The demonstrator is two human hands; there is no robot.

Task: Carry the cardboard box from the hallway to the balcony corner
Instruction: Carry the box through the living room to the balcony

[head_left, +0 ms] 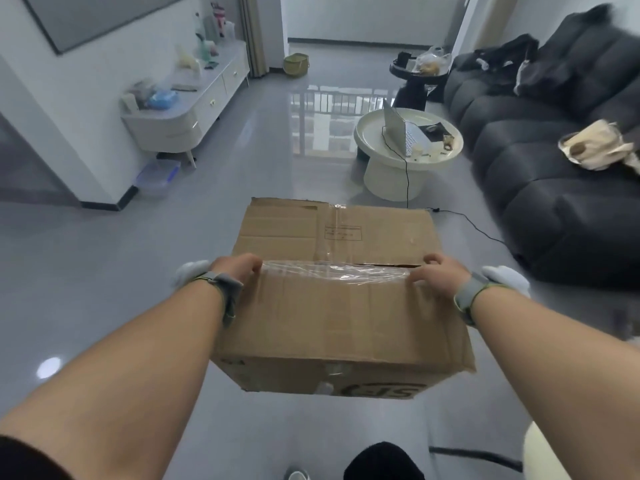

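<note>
Holding the cardboard box (pixel 337 292) off the grey tiled floor (pixel 104 271), centre of view, both forearms extended. Left hand (pixel 235 268) grips the left top edge of the box, fingers curled over onto the lid; right hand (pixel 438 273) grips the right top edge the same way. Both hands clenched on the cardboard. A grey wrist strap sits on each wrist.

Box: brown, lid flaps closed, clear tape (pixel 336 271) running across the seam between the hands and wrinkled there. Printed stamp on the far flap, text too small to read. Lettering on the near side face, upside down.

Surroundings, from the box:
- 1 o'clock: round cream coffee table (pixel 388 168) carrying an open laptop (pixel 403 133); a black cable (pixel 408 178) drops from it to the floor.
- 2 to 3 o'clock: dark sofa (pixel 554 188) with a beige bag (pixel 595 147) on its seat.
- 10 to 11 o'clock: white sideboard (pixel 194 109) against the wall, cluttered top, items blurred.
- 12 o'clock, far: bright opening with a railing reflected in the floor; a yellow-green basket (pixel 296 65) stands beside it.
- 1 o'clock, far: small black side table (pixel 415 81) with a plastic bag on it.
</note>
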